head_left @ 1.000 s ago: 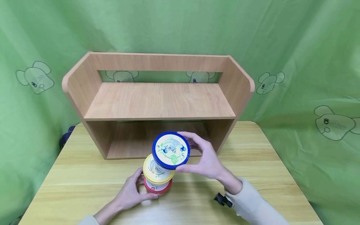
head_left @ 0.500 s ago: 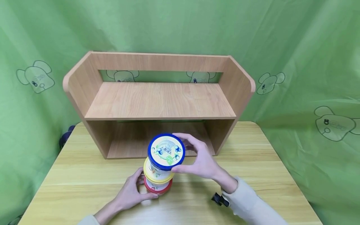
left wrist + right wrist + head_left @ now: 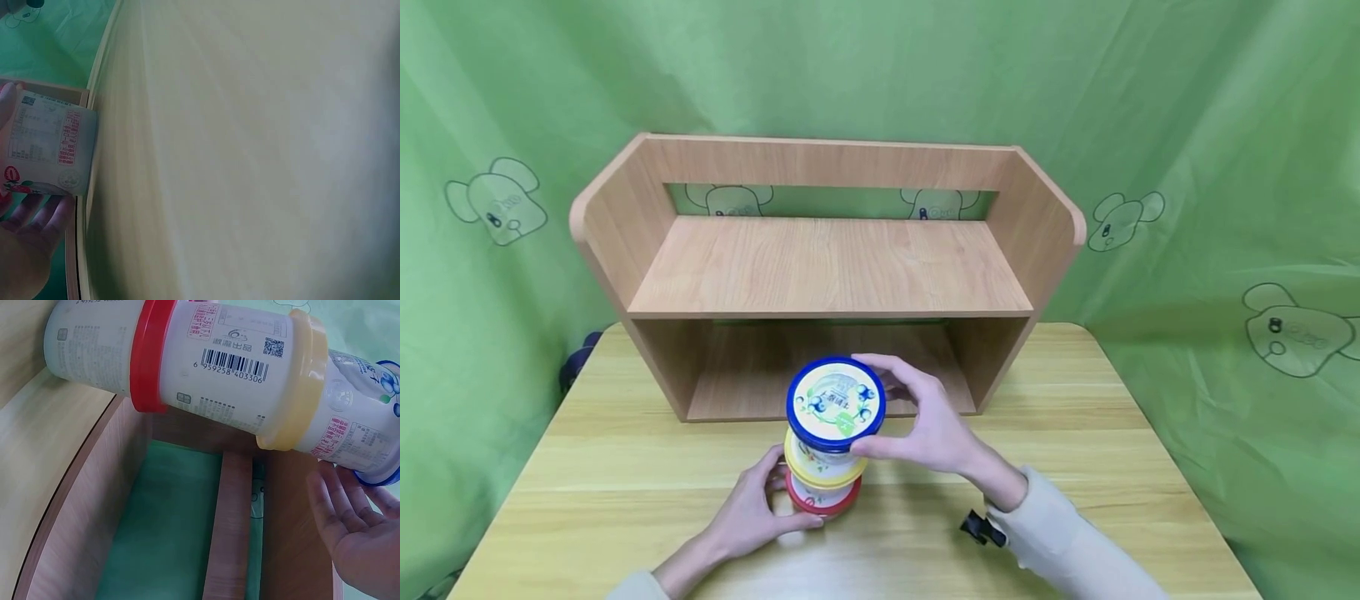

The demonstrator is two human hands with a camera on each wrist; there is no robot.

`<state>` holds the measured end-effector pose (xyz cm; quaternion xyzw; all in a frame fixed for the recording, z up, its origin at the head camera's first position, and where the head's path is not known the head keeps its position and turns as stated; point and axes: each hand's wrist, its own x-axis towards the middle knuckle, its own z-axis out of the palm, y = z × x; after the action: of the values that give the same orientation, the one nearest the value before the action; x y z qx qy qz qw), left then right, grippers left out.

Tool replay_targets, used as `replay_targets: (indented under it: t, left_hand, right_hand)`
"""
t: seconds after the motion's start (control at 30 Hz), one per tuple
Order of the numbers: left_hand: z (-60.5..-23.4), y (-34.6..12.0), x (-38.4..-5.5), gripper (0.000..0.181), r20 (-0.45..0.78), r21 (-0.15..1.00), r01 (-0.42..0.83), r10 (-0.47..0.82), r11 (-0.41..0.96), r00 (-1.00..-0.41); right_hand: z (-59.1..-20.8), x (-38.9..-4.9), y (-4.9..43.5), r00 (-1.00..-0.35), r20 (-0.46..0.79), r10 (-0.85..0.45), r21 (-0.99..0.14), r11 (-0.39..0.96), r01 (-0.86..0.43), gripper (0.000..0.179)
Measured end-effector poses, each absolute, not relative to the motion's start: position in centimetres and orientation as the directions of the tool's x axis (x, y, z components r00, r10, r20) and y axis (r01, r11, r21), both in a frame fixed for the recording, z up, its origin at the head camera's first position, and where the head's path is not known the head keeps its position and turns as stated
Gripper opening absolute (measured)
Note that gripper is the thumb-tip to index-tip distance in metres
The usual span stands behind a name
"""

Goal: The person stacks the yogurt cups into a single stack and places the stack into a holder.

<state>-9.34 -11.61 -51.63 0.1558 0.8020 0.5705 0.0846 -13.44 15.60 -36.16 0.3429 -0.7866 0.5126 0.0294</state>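
Note:
Three white plastic tubs with coloured lids stand in one stack on the table. The red-lidded tub (image 3: 94, 340) is at the bottom, the yellow-lidded tub (image 3: 231, 369) in the middle, and the blue-lidded tub (image 3: 835, 404), with blueberries printed on its lid, on top. My left hand (image 3: 748, 512) grips the lowest tub from the left, thumb at the near side. From the right, my right hand (image 3: 928, 425) holds the top tub near its lid, thumb in front and fingers behind. In the right wrist view, the blue-lidded tub's base meets the yellow lid.
A two-level wooden shelf (image 3: 827, 267) stands behind the stack, its lower compartment partly hidden by the tubs. The light wooden table (image 3: 587, 492) extends around the hands. Green curtain (image 3: 880, 67) with mouse-like drawings hangs behind and at the sides.
My right hand has moved left and slightly down with the blue-lidded tub, bringing it more squarely over the yellow-lidded one. My left hand has stayed on the red-lidded tub.

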Motion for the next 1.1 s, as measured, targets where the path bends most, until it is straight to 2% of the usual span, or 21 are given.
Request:
replay_targets:
  t: [0.83, 1.0, 1.1]
  left_hand:
    - [-51.9, -11.5, -9.2, 0.092, 0.055, 0.941, 0.166, 0.351, 0.294, -0.935]
    - [-51.7, -11.6, -9.2, 0.091, 0.060, 0.941, 0.168, 0.344, 0.293, -0.937]
    - [-51.7, -11.6, -9.2, 0.091, 0.063, 0.941, 0.171, 0.345, 0.292, -0.936]
  right_hand:
    - [-36.6, -13.4, 15.3, -0.766, 0.375, -0.522, -0.803, 0.230, -0.550, 0.086]
    - [-36.3, -13.6, 15.7, -0.752, 0.377, -0.540, -0.789, 0.238, -0.566, 0.093]
    - [-36.0, -13.7, 16.3, -0.738, 0.402, -0.542, -0.772, 0.232, -0.591, 0.091]
